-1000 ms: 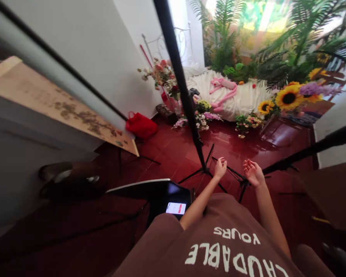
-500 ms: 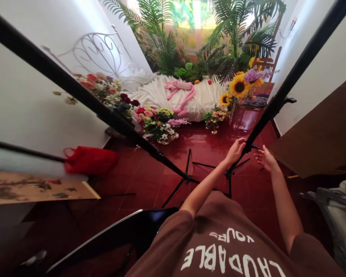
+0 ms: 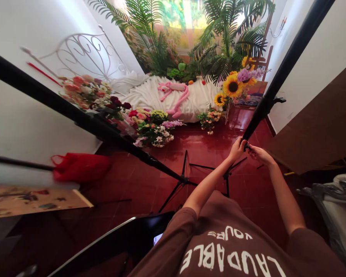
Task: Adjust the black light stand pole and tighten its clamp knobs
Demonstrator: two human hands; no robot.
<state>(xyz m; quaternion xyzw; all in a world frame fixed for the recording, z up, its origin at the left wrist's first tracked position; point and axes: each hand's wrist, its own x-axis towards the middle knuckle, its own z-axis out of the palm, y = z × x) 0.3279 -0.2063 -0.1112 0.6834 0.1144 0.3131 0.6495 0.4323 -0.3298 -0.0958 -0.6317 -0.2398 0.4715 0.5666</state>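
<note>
The black pole of a tripod stand (image 3: pixel 268 92) rises on the right, leaning across the view toward the top corner. My left hand (image 3: pixel 237 149) is wrapped round its lower part. On the other side of the pole, my right hand (image 3: pixel 261 154) pinches a small dark knob (image 3: pixel 247 146) that sticks out from it. The fingers partly cover the knob. Below my hands the stand's thin legs (image 3: pixel 227 184) are spread on the floor. A second black stand (image 3: pixel 127 144) slants across the left side, apart from both hands.
Red tiled floor (image 3: pixel 150 192) lies around the stands. Ahead are a white-draped bed (image 3: pixel 150 90) with a pink plush toy (image 3: pixel 177 94), flower bunches (image 3: pixel 157 127), sunflowers (image 3: pixel 232 85) and palms. A red bag (image 3: pixel 80 167) is at left, a brown board (image 3: pixel 314 127) at right.
My right hand has moved left to the pole and its fingers have closed on the knob. My left hand stays on the pole. The view has shifted slightly.
</note>
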